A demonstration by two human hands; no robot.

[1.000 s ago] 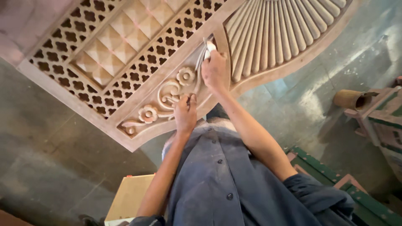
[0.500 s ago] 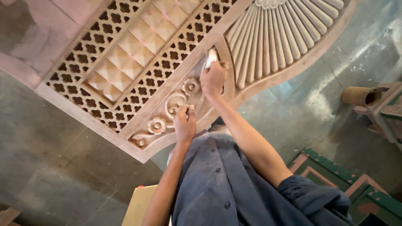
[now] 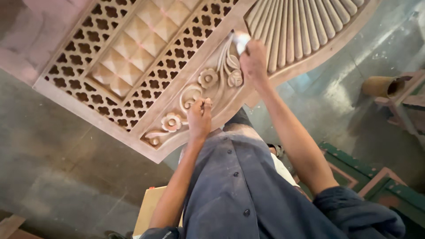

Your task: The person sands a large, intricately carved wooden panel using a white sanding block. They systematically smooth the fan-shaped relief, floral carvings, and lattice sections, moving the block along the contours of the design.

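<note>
A large pale carved panel (image 3: 133,53) lies in front of me, with a pierced lattice, a floral relief band and a fluted fan (image 3: 305,26). My left hand (image 3: 199,117) rests flat on the floral band, fingertips by a carved scroll (image 3: 190,95) between two flowers. My right hand (image 3: 253,59) is closed on a small white piece (image 3: 241,40), perhaps cloth or abrasive paper. It presses this on the carved stems where the floral band meets the fan. My grey buttoned shirt (image 3: 239,190) fills the lower middle.
Grey stone floor (image 3: 57,168) surrounds the panel. A green-painted wooden frame (image 3: 354,172) lies at the lower right. A brown cylinder (image 3: 380,86) and a wooden stand (image 3: 407,106) are at the right edge. A tan board (image 3: 148,208) shows beneath my left arm.
The view has drifted, so the panel sits further right and lower in frame. My right hand has shifted slightly along the carved stems with the white piece. My left hand stays on the floral band.
</note>
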